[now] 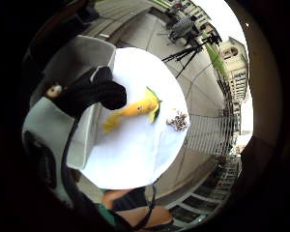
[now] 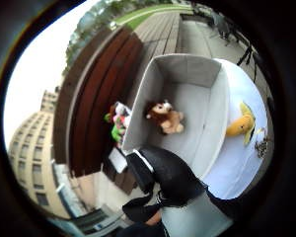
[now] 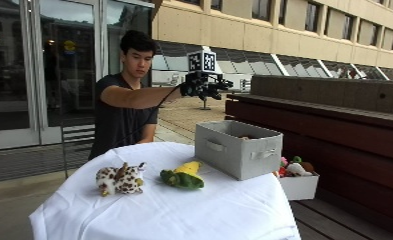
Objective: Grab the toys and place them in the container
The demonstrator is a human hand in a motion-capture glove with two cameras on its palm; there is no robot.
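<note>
Right hand (image 3: 206, 86), black-gloved, raised in the air above the grey fabric container (image 3: 238, 148), arm stretched forward from the person seated behind the counter (image 3: 202, 210). The hand holds nothing. In the thumb side palm view the gloved fingers (image 2: 172, 173) look loosely curled over the open container (image 2: 187, 118); no toy between them.

Container: rectangular fabric bin with handle slots, upright on the white-clothed counter, near the edge that faces the wooden bench (image 3: 329, 120). Inside, on the bin floor, 1 brown plush lion (image 2: 165, 117) lying by a side wall.

On the counter, outside the bin, 2 toys:
- yellow banana plush with green leaves (image 3: 183, 176), lying on the cloth just beside the container, not touching it; also seen in the little finger side palm view (image 1: 135, 110).
- spotted brown and white plush animal (image 3: 120, 179), lying near the banana plush, on its far side from the bin, apart from it; small in the palm view (image 1: 178, 121).

Off the counter: a small white box (image 3: 298, 184) on the bench, holding several colourful plush toys (image 3: 293, 167), beside the counter's edge, below the container's level.
</note>
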